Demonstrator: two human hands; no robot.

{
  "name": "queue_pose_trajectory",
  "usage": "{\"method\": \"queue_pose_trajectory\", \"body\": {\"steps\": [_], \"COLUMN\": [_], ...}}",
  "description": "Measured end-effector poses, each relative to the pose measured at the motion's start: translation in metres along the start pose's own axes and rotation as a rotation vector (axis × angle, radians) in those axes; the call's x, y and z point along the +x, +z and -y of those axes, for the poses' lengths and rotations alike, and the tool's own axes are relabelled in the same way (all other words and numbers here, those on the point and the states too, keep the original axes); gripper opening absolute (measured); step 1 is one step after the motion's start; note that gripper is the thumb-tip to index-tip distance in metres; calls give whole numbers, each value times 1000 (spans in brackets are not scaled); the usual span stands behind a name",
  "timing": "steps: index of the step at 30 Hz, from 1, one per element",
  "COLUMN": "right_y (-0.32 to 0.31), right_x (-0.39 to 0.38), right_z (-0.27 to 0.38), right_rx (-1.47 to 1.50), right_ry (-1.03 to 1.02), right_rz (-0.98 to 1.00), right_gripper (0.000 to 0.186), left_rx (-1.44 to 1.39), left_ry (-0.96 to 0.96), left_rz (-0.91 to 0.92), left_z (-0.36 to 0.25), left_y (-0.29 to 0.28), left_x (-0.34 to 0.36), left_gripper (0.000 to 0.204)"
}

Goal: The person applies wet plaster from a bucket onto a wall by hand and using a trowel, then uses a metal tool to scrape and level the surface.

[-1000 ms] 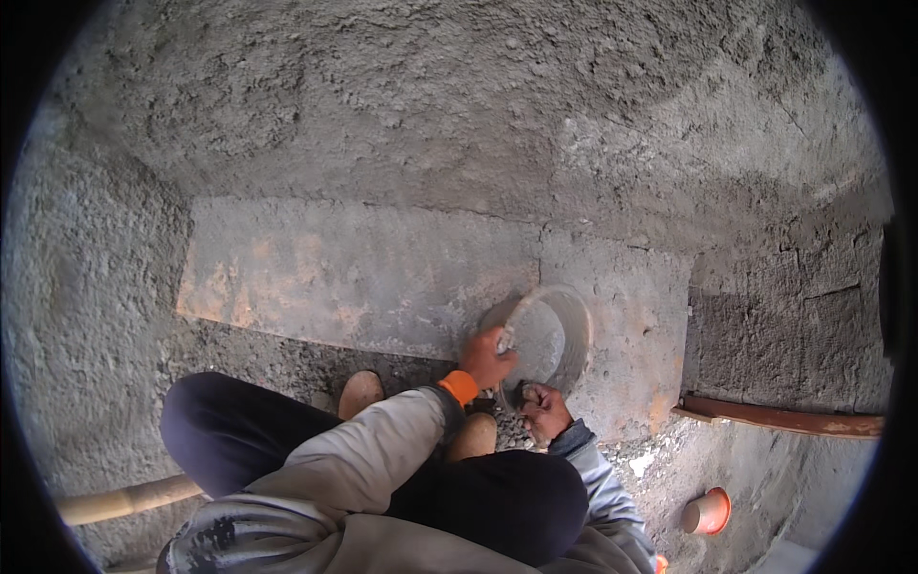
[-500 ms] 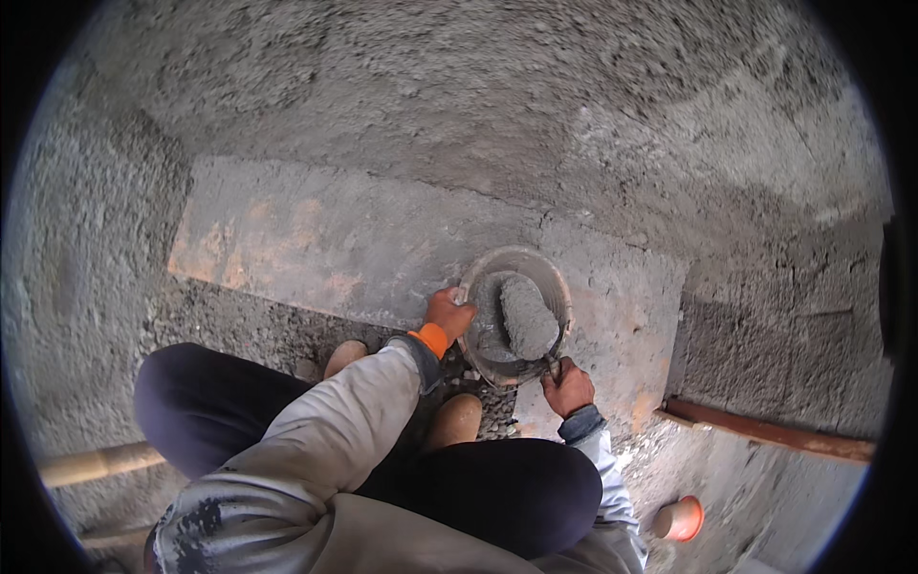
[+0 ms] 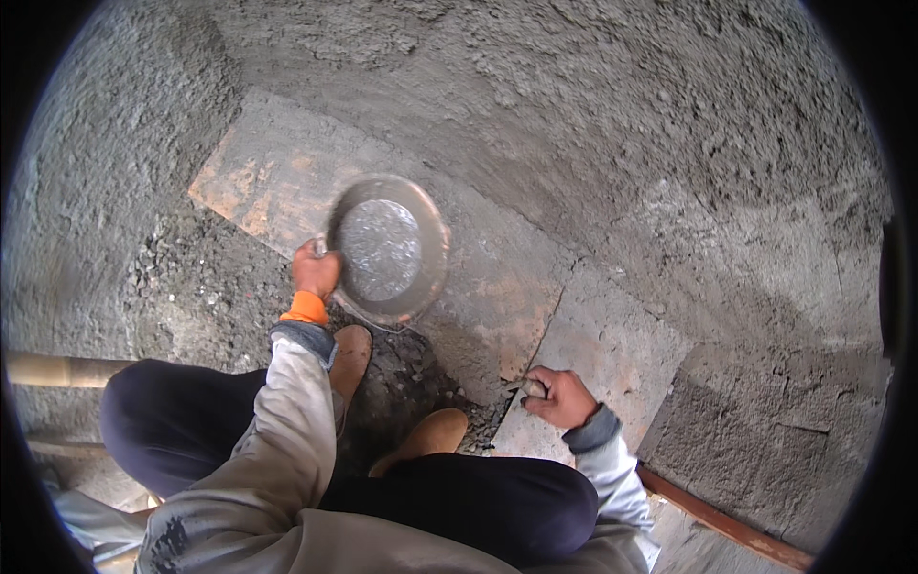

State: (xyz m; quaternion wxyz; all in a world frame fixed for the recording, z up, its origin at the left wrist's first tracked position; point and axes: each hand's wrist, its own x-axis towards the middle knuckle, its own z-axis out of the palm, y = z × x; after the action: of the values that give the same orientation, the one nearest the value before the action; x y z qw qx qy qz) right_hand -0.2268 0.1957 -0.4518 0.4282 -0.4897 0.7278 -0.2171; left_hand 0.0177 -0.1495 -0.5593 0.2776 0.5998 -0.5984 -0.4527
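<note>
My left hand (image 3: 316, 272), below an orange cuff, grips the left rim of a round, mortar-smeared bucket (image 3: 432, 273). The bucket is tilted, with a wet, shiny grey film over its bottom. To the right, my right hand (image 3: 564, 396) is closed round the handle of a trowel (image 3: 532, 387), low over the boards. Its blade blends into the grey surface and is hard to make out. Beneath the bucket lies a mortar-stained board (image 3: 258, 182), and a second board (image 3: 612, 340) lies beside my right hand.
Rough plastered walls (image 3: 612, 105) rise ahead and on both sides. Gravelly rubble (image 3: 201, 277) covers the ground around my shoes (image 3: 435, 432). A reddish wooden strip (image 3: 727, 521) lies at the lower right, and a bamboo pole (image 3: 67, 370) at the left.
My left hand has carried the bucket left and farther away, tilting it. The trowel, which held a lump of mortar inside the bucket, is now outside, right of it. The view has turned.
</note>
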Motion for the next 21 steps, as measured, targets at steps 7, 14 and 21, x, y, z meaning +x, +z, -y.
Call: {"method": "queue_pose_trajectory", "body": {"steps": [7, 14, 21], "right_y": [-108, -103, 42], "right_x": [93, -38, 86], "right_z": [-91, 5, 8], "right_rx": [-181, -42, -716], "right_ry": [118, 162, 215], "right_rz": [-544, -441, -363], "right_gripper": [20, 23, 29], "left_rx": [-26, -205, -72], "left_ry": [10, 111, 368], "left_rz": [-173, -224, 43], "left_z": [23, -9, -62], "left_y": [8, 27, 65], "left_x": [5, -23, -88], "left_gripper": [25, 8, 20]}}
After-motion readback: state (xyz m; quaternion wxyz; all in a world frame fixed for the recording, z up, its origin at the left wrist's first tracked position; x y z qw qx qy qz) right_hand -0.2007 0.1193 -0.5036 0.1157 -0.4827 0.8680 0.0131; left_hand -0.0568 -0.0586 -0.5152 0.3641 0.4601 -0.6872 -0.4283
